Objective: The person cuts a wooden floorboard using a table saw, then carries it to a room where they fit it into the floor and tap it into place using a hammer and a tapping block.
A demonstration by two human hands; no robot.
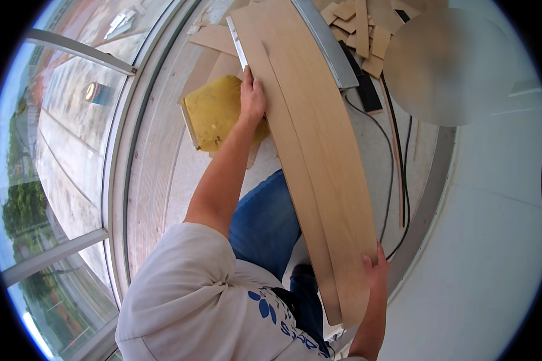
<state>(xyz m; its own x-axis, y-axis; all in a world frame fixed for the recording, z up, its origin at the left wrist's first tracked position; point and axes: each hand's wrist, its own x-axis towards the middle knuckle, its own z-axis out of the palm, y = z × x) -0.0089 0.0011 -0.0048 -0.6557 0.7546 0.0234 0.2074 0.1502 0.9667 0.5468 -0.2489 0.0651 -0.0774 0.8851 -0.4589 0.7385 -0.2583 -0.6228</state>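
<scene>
The right hand [376, 269], some fingers hidden, holds the wide plank [328, 138] slanting past the jeans-clad leg [264, 210], its far end cut off; the left hand [253, 99] touches the narrow plank [301, 198] alongside, finger grip unclear.

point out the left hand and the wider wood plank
left hand [252, 101]: head view, on the back of the hand
wider wood plank [326, 159]: head view, middle of its upper face

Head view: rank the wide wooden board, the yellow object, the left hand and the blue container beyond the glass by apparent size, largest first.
1. Wide wooden board
2. Yellow object, though partly hidden
3. Left hand
4. Blue container; it lies farther off, so its true size against the hand is unsure.
</scene>
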